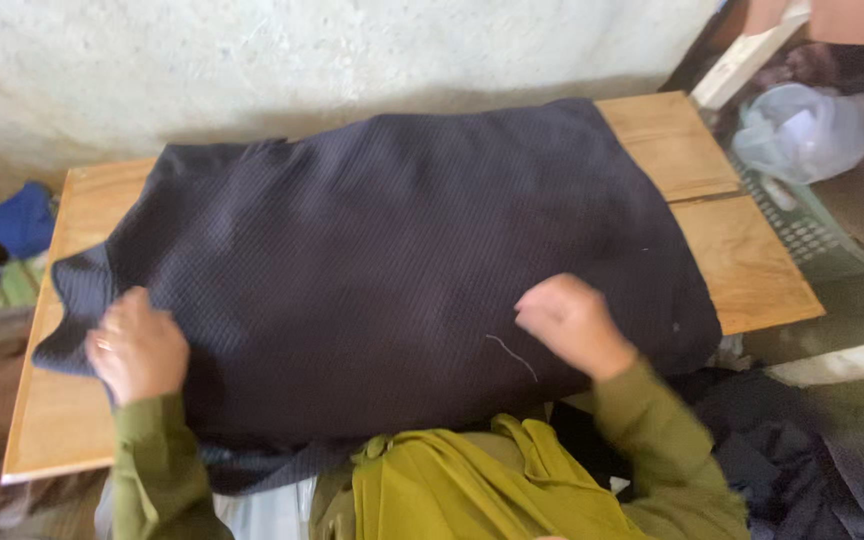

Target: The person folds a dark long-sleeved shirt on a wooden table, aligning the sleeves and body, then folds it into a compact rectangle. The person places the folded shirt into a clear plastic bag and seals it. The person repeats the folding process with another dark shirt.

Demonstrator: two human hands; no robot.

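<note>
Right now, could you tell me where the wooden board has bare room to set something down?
Bare wooden board shows right of the dark garment, and at the near-left corner beside the left hand. The middle is covered.

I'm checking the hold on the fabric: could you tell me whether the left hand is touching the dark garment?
Touching. The head view shows the left hand resting flat on the dark garment near its left edge, with no gap.

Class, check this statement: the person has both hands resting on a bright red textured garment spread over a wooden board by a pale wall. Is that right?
Not quite. The garment is dark navy, close to black, not bright red; the head view shows this. The rest stands: the left hand and the right hand both rest on it, and it lies spread over the wooden board by the pale wall.
</note>
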